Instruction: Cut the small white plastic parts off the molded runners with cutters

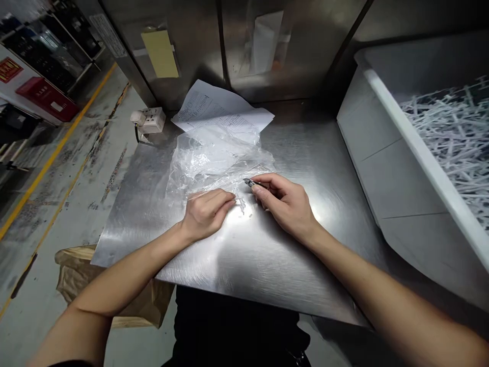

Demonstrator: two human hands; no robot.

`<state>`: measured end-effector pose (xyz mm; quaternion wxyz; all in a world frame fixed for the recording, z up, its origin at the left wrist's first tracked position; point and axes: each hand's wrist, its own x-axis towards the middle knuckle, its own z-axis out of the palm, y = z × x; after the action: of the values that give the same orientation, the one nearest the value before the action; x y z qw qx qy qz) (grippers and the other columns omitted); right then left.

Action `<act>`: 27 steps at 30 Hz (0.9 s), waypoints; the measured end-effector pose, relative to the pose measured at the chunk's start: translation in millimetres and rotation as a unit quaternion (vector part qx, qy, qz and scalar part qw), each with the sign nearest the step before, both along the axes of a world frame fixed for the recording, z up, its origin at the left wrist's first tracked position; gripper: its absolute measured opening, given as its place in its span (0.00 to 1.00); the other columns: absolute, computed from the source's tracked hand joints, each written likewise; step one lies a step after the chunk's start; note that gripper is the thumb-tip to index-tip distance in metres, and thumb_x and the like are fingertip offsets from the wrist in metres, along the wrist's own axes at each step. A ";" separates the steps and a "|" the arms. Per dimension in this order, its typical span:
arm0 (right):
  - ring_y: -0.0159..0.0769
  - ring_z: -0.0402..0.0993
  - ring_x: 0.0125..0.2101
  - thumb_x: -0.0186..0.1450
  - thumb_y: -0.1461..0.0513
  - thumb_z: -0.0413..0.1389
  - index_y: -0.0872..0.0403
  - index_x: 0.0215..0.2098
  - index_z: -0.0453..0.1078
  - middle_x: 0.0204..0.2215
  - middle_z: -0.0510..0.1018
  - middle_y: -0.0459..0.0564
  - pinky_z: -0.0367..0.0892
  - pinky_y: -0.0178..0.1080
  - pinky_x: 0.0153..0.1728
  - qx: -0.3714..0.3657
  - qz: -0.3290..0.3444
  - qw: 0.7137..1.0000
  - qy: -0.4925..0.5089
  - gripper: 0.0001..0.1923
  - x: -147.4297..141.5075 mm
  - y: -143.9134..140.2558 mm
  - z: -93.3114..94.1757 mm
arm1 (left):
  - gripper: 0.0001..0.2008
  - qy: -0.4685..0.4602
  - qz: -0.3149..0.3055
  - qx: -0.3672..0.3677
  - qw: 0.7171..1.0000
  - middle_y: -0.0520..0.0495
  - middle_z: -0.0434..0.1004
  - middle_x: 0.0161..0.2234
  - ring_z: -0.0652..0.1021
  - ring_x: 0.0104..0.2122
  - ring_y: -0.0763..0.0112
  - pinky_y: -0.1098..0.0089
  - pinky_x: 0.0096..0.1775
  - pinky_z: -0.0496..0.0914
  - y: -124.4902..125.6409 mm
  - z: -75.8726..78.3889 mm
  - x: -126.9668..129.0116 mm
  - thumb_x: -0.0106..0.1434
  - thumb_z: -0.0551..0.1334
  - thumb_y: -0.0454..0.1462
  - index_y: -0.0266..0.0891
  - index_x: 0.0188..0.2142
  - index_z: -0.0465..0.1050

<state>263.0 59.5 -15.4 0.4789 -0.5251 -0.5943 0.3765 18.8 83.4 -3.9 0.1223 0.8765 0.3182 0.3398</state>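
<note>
Centrally on the worktop [267, 255], the right hand [284, 201] pinches a small dark tool [250, 182], its tip pointing left toward the plastic bag [214, 160]; the left hand [206, 211], fingers curled narrow, presses the bag's near edge.

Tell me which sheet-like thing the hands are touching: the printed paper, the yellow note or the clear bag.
The clear bag; both hands rest at its near edge.

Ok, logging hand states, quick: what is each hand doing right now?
Left hand: curled, fingertips on the crumpled clear plastic bag; grip cannot be told.
Right hand: closed, pinching a small dark metal tool.
</note>
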 end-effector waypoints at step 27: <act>0.39 0.81 0.33 0.77 0.57 0.64 0.48 0.52 0.84 0.38 0.87 0.48 0.75 0.42 0.35 0.079 0.026 0.996 -0.028 0.09 -10.3 -13.0 9.6 | 0.09 -0.012 -0.028 -0.018 0.999 0.49 0.87 0.34 0.85 0.32 0.67 0.66 0.38 0.78 -1.3 0.7 0.5 0.81 0.63 0.37 0.44 0.43 0.80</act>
<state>252.7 46.4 -5.8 0.4921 -0.4803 -0.6486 0.3262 19.3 82.1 -3.2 0.1515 0.8788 0.2981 0.3404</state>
